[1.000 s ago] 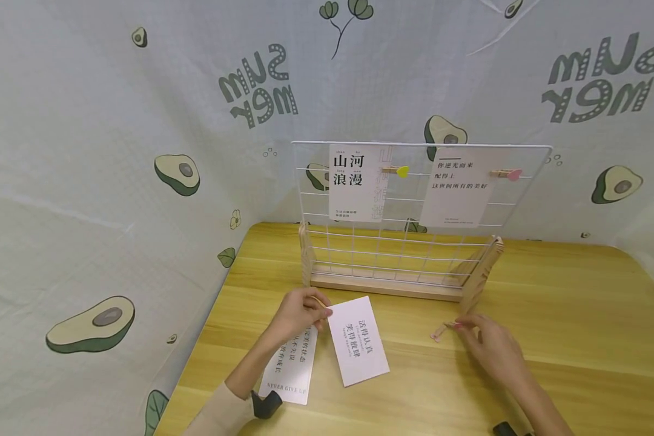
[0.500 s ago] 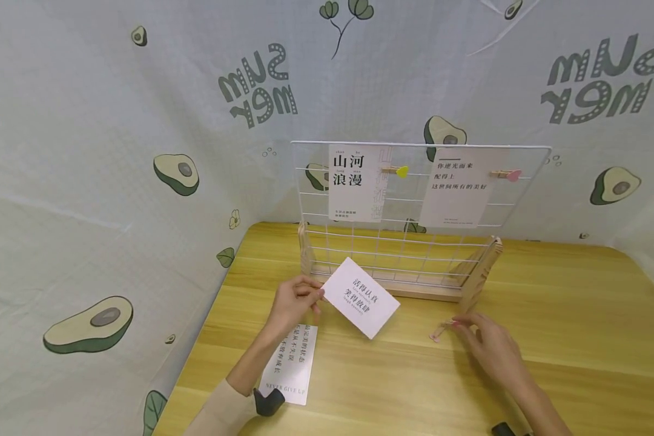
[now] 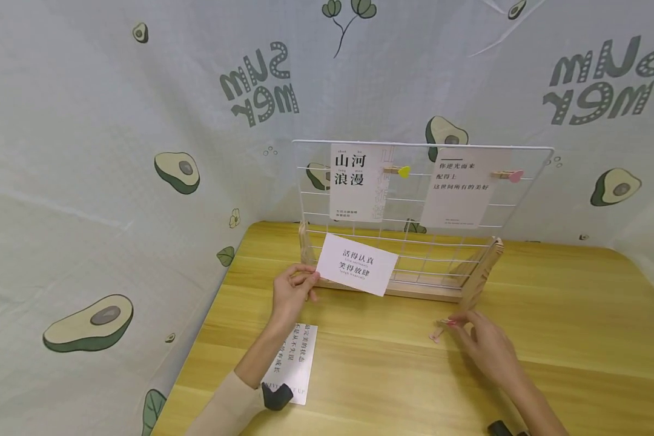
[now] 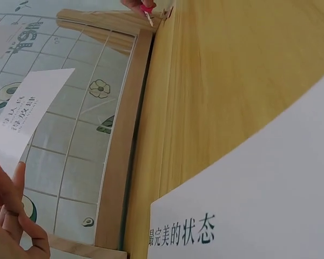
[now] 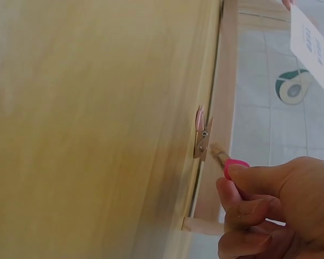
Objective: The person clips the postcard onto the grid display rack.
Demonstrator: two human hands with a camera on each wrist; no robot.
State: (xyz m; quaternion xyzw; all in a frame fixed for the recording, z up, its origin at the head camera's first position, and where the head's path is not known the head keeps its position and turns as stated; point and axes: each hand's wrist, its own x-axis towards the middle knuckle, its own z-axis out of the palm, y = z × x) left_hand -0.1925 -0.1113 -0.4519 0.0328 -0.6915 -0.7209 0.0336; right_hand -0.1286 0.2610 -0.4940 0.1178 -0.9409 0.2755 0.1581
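My left hand (image 3: 294, 293) pinches a white card (image 3: 356, 264) with black Chinese print by its left edge. The card is tilted, in front of the lower left part of a white wire grid (image 3: 430, 243) on a wooden stand. Between thumb and fingers, my right hand (image 3: 485, 342) pinches a small wooden clothespin (image 5: 221, 156) with a bright pink end. Just beyond it, a second clothespin (image 5: 202, 141) with a pale pink end lies on the table. Another printed card (image 3: 300, 363) lies on the table, partly covered by my left forearm.
Two cards hang on the grid: the left card (image 3: 354, 197) by a clothespin with a yellow heart (image 3: 404, 172), the right card (image 3: 452, 206) by one with a pink heart (image 3: 515, 176). An avocado-print cloth (image 3: 114, 230) hangs behind the wooden table (image 3: 578, 327).
My left hand has raised the card from near the table up to the grid and turned it from upright to nearly sideways. My right hand has shifted very slightly left, still pinching the clothespin.
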